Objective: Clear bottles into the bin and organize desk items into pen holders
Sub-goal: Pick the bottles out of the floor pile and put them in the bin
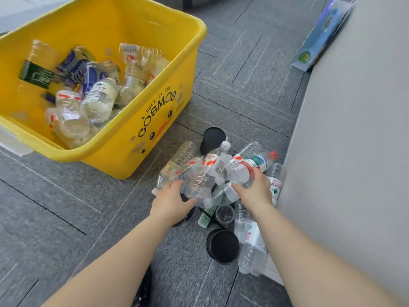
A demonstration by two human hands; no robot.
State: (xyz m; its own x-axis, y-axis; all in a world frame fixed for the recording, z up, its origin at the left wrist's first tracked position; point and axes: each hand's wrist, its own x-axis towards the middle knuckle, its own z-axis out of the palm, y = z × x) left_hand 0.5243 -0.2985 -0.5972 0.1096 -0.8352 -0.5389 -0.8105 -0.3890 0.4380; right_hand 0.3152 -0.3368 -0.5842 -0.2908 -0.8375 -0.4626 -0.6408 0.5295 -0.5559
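Note:
A yellow bin [141, 120] printed with "COSMOS" stands on the carpet at upper left and holds several empty plastic bottles [97, 100]. In front of it I clasp a bundle of clear bottles [208, 171] between both hands. My left hand [170, 201] presses the bundle's left side. On the right side, my right hand [256, 189] grips the bottles, one with a red cap [273, 154]. Black round pen holders lie on the floor: one behind the bundle [212, 138], one below it [224, 245]. Another clear bottle [250, 244] lies by the wall.
A grey partition wall [349, 151] runs along the right side. A blue packet [321, 38] leans against it at the top right. A green-and-white brush [205, 216] and a small black round lid [224, 214] lie under the bundle. Grey carpet tiles cover the floor.

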